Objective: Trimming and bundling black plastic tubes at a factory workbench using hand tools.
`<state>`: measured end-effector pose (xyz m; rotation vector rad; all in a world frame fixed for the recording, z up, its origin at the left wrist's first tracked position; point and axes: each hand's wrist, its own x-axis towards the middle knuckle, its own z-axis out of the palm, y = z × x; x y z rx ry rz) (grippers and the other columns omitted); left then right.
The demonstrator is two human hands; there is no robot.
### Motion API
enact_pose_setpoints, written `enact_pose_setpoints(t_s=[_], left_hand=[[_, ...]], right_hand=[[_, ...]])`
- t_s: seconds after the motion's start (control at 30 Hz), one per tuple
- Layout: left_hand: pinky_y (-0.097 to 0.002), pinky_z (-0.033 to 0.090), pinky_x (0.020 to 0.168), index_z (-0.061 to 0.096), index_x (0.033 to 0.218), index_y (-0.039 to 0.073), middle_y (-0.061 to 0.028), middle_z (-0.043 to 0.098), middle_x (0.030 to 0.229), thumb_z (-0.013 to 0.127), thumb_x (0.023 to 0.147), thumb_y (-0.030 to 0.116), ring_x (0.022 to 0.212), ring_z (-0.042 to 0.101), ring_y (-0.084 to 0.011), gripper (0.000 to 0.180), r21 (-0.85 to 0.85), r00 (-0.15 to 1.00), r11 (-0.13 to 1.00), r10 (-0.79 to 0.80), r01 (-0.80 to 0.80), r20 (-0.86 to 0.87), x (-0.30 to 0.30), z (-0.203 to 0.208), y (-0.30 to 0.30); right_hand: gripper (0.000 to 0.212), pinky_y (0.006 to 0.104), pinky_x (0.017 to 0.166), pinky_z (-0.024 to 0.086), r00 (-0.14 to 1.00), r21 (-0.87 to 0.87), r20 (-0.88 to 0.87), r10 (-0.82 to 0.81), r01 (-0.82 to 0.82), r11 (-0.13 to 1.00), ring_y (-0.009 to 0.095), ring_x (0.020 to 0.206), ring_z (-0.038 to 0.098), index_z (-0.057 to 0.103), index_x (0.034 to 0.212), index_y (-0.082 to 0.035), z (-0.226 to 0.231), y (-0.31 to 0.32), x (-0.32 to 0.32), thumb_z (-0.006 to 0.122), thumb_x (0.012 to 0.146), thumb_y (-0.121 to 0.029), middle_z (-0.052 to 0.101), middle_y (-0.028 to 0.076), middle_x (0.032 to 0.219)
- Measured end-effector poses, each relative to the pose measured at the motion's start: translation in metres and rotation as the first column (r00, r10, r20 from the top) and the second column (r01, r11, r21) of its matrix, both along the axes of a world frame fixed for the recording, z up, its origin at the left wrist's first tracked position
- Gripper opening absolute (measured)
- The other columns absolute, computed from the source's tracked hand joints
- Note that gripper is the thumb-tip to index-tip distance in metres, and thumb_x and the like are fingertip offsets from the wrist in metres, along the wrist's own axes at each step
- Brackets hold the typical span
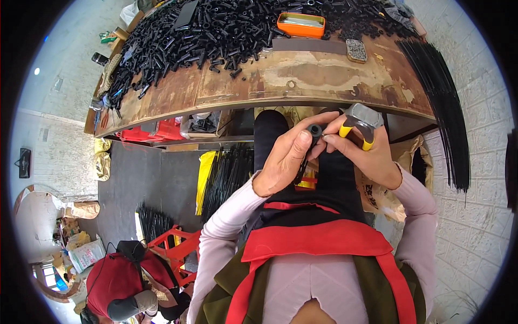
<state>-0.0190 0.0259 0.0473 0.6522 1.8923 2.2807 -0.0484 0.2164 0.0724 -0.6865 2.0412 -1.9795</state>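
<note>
A short black tube (314, 130) is gripped in my left hand (287, 148), its open round end facing up beside my thumb. Below it, slim black strands (300, 171) hang down from under the palm. Close against it, my right hand (374, 157) is closed around a hand tool (365, 115) with a blocky grey metal head and black-and-yellow arms; its exact kind is unclear. The thumb and fingertips of that hand come together right next to the tube. Whatever they may pinch there is too small to make out. Both hands are above my lap, at the bench's near edge.
On the wooden bench (318, 89) lie a heap of black tubular parts (216, 35), an orange box (300, 25) and a small container of grey bits (356, 51). Long black strands (440, 102) overhang its right end. A co-worker (121, 281) bends at lower left by a red frame (181, 251).
</note>
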Motion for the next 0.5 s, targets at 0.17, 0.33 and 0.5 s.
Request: enact_pose_setpoints(t_s=[0.17,0.33,0.5], left_hand=[[-0.0213,0.034,0.067,0.042,0.139,-0.006,0.0005,0.046,0.079,0.032,0.104,0.049,0.072,0.039,-0.0085,0.066,-0.019,1.000,1.000,-0.004,0.004,-0.001,0.000,0.005,-0.002],[-0.0210,0.033,0.065,0.042,0.139,-0.005,0.0008,0.045,0.078,0.033,0.105,0.046,0.071,0.038,-0.0083,0.062,-0.014,1.000,1.000,0.028,-0.028,-0.011,0.001,0.002,-0.005],[-0.0208,0.033,0.065,0.041,0.140,-0.005,0.0005,0.046,0.079,0.034,0.105,0.046,0.071,0.038,-0.0079,0.062,0.007,1.000,1.000,0.019,-0.019,-0.013,0.001,0.000,-0.008]], right_hand=[[0.013,0.0262,0.070,0.050,0.997,0.031,-0.081,-0.012,0.015,0.999,0.010,0.077,0.063,0.067,0.100,0.001,0.003,-0.003,-0.002,0.068,0.088,-0.005,0.067,0.008,0.092],[0.013,0.0261,0.071,0.050,0.999,0.002,-0.021,0.028,-0.028,1.000,0.009,0.077,0.063,0.066,0.100,0.002,0.009,-0.008,-0.003,0.067,0.089,-0.004,0.069,0.007,0.089],[0.006,0.0243,0.069,0.049,0.997,0.011,-0.018,0.080,-0.080,0.997,0.011,0.078,0.060,0.062,0.098,0.002,0.011,-0.011,-0.003,0.062,0.092,0.000,0.063,0.005,0.089]])
